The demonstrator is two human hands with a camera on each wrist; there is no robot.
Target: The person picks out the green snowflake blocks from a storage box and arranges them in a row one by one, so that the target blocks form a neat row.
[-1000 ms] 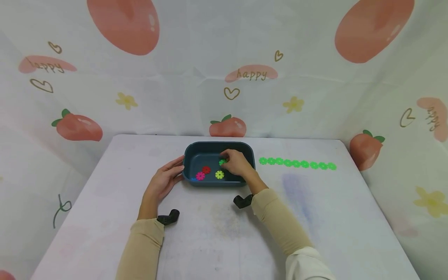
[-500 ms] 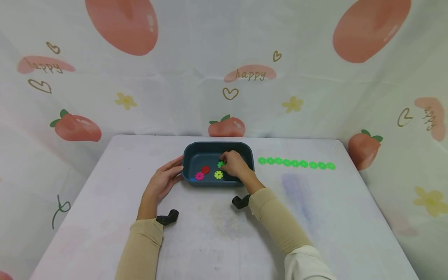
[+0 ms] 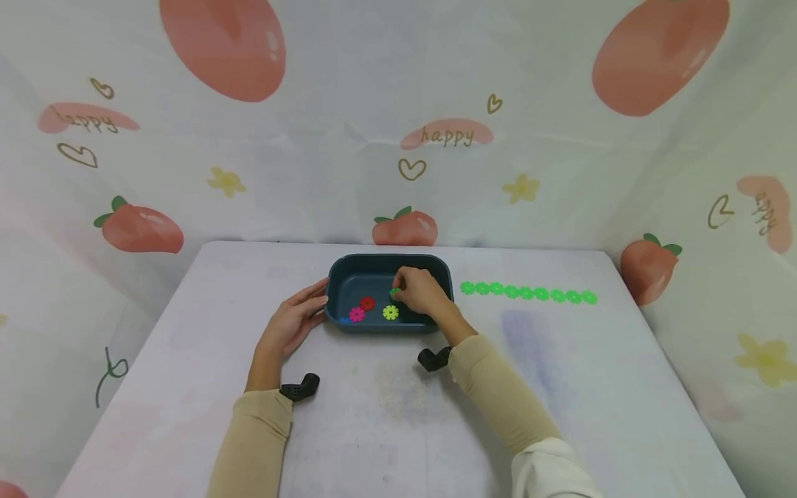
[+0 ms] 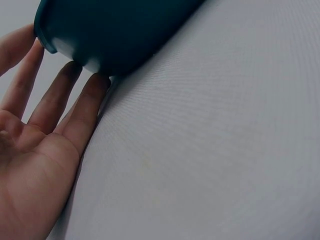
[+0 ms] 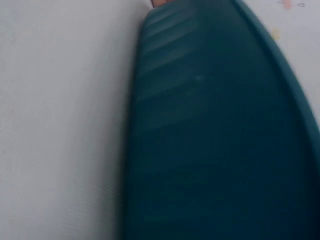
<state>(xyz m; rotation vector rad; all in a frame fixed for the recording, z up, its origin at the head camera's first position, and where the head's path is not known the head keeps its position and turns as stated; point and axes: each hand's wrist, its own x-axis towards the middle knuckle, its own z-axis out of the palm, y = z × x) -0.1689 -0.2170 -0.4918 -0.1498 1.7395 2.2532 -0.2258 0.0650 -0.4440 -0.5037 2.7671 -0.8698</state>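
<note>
A dark teal plastic basin [image 3: 361, 285] stands near the back of the table. With straight fingers, my left hand [image 3: 290, 322] touches the basin's left end; in the left wrist view its fingertips [image 4: 95, 85] meet the outer wall. My right hand [image 3: 422, 290] reaches inside and pinches a small green snowflake disc [image 3: 395, 294], mostly covered by the fingers. Below that hand lies a yellow disc [image 3: 390, 312] on the basin floor. Left of it are a red disc [image 3: 367, 303], a pink disc [image 3: 357, 315] and a partly hidden blue disc [image 3: 344, 320].
Right of the basin, several bright green discs [image 3: 526, 293] form a row along the table [image 3: 386, 429]. A printed cloth [image 3: 311, 187] hangs behind and at both sides. The basin's outer side [image 5: 200, 125] fills much of the right wrist view.
My right hand keeps its pinch on the green disc, which has shifted slightly toward me and shows less between the fingers. My left hand has stayed at the basin's end.
</note>
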